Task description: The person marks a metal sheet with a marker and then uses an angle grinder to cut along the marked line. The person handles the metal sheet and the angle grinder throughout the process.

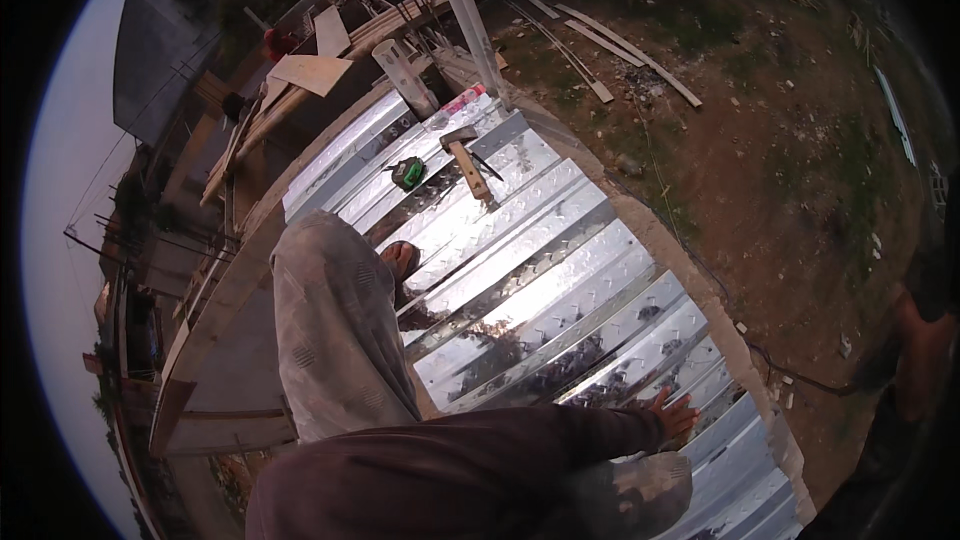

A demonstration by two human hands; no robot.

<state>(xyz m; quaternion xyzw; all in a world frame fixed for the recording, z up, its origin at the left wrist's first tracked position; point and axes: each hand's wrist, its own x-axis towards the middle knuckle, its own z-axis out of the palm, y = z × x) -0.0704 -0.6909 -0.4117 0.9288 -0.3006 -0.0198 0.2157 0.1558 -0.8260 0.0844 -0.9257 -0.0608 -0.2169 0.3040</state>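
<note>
So the left hand (678, 416) (going by the sleeve that's brought across from the lower left) is laid on the ridged metal sheeting (515, 285), right beside the trouser-covered right knee (665, 475). Its fingers are spread wide, and nothing can be seen gripped in them. A blurry skin-coloured shape (920, 345) is cut off by the dark rim on the far right; whether it's the right hand can't be told, and neither can the state of any fingers there.

The sheeting is stretched diagonally through the middle, shiny as heck, with glare and dark smudges all over. It's bordered on the right by a rough concrete edge (690, 255). The left knee (325, 260) is bent up at its left side, with a foot (401, 258) planted on the metal just beside it.

Farther up, a hammer (468, 170) with a wooden handle is laid flat on the ridges, and a green and black tape measure (408, 173) is parked to its left, near but not touching. Past those, a pale pole (468, 25) is stood up at the far end, near a grey pipe (405, 77).

Down on the dirt (800, 200) to the right, some loose planks (640, 52) are scattered.
</note>
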